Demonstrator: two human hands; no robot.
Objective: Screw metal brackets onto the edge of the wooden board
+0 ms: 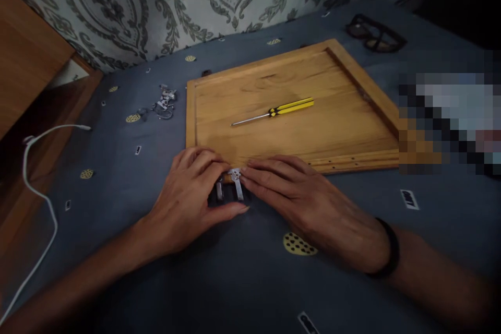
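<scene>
A wooden cabinet door panel (pixel 332 130) lies flat on a blue patterned bedsheet (pixel 156 271). A small metal hinge (pixel 235 182) sits at the panel's near edge. My left hand (pixel 188 203) curls around the hinge from the left, thumb below it and fingers over it. My right hand (pixel 301 198) rests flat beside it, fingertips pressing on the hinge's top. A black band circles my right wrist. A yellow-and-black screwdriver (pixel 282 109) lies on the panel, apart from both hands.
More metal hinges (pixel 164 104) lie in a heap on the sheet at the upper left. Dark glasses (pixel 376 34) sit at the far right. A white cable (pixel 35 177) runs along the left by wooden furniture (pixel 27 57). Patterned wallpaper is behind.
</scene>
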